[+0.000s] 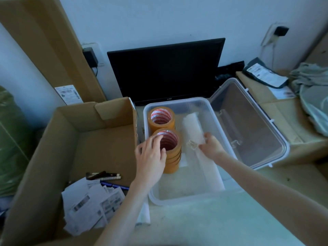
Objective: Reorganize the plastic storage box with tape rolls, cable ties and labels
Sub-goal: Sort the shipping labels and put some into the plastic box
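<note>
Head view, taking the clear plastic storage box as landmark; it is sitting open on the table. Its lid is lying tilted against the box's right rim, far corner resting on a cardboard carton.

Inside the box, left side: two stacks of tan tape rolls, far stack partly screened by the near one. The left hand is reaching over the near stack, fingers spread loosely, fingertips touching the top roll's rim; grip apart, clamped on nothing.

Inside the box, centre: a long white translucent bundle, contents hard to make out, possibly cable ties. The right hand is pinching its near part, grip closed on the bundle. A small pale clip-like piece just beside that hand is too blurred to identify.

Left of the box: an open cardboard box holding loose printed labels and pens, lower corner cut off by the frame.

Behind the box: a dark monitor against the wall.
</note>
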A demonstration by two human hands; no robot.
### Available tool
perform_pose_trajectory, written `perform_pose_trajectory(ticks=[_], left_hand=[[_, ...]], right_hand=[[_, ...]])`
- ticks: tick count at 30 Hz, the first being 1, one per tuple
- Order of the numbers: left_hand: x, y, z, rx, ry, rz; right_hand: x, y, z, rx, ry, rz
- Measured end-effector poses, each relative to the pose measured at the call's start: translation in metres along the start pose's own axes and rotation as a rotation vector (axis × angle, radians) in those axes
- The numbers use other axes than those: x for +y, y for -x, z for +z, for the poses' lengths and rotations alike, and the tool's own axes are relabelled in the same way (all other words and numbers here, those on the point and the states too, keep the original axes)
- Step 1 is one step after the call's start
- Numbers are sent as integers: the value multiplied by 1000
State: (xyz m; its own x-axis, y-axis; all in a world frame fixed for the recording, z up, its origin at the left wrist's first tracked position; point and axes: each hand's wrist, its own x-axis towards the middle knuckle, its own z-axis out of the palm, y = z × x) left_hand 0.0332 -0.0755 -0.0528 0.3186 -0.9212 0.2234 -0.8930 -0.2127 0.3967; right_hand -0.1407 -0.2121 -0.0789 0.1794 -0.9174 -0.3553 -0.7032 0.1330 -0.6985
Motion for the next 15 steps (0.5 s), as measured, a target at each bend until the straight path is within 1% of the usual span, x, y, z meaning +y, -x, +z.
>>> perform_pose_trajectory(ticks=[6,11,13,15], left_hand=[[1,2,3,42,-39,10],[0,2,3,33,-27,7],[0,2,3,26,-34,6],[0,2,3,23,-36,1]], right_hand=[[6,-16,23,-111,434,-24],[17,-22,39,-60,718,-83],[20,-21,40,-16,804,-194],[22,-21,36,62,956,-378]])
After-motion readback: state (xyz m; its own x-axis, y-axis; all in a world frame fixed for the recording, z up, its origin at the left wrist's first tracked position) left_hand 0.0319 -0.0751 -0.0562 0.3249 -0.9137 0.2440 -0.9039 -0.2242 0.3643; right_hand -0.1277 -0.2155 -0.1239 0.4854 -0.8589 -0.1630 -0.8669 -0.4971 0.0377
